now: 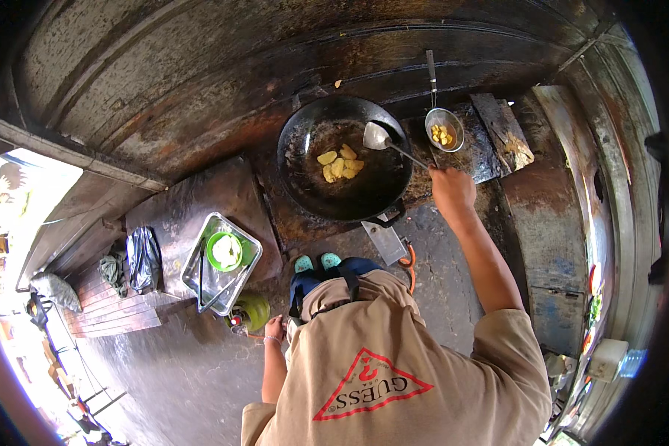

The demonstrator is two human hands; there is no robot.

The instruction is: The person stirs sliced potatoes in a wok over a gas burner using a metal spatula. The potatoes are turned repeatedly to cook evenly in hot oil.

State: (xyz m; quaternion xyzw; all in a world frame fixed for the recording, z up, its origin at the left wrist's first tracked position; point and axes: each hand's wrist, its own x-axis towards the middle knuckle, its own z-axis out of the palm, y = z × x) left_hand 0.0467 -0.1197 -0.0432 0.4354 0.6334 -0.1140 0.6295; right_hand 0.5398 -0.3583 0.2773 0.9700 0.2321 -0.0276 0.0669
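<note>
A large black wok (304, 192) holds several yellowish fried pieces (340, 165) lying together near its middle. My right hand (453, 192) is closed around the handle of a metal wok spatula (377, 136), whose blade is over the wok's right inner side, apart from the pieces. My left hand (274, 328) hangs low beside my left hip, with a band at the wrist; whether it holds anything cannot be told. Right of the wok, a long-handled strainer (456, 144) holds small yellow pieces (441, 135).
Left of the wok, a clear tray (252, 234) holds a green bowl (212, 264) with pale contents and dark-handled utensils. Below it stands a green gas cylinder (256, 312). An orange hose (411, 265) runs beneath the wok's edge. Black plastic bags (144, 259) hang at left.
</note>
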